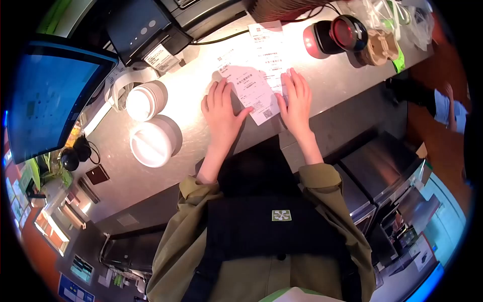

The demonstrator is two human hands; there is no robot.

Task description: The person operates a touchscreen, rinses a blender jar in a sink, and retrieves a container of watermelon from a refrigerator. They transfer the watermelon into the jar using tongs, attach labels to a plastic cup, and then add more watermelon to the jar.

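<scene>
Two printed paper receipts lie overlapping on the metal counter. The nearer receipt (250, 93) is slanted, with a square code at its lower end; the other receipt (267, 43) reaches farther back beneath it. My left hand (221, 107) rests flat at the near receipt's left edge, fingers spread and thumb at its lower part. My right hand (296, 103) lies along the receipts' right side, fingers stretched out and thumb by the paper's edge. Neither hand has closed on anything.
Left of my hands stand two white lidded containers (151, 143). A monitor (55, 95) and a black printer (138, 30) are behind them. At the back right sit a red-lit scanner (347, 34), a cardboard cup carrier (381, 48) and plastic bags (417, 22). Another person's arm (450, 108) shows far right.
</scene>
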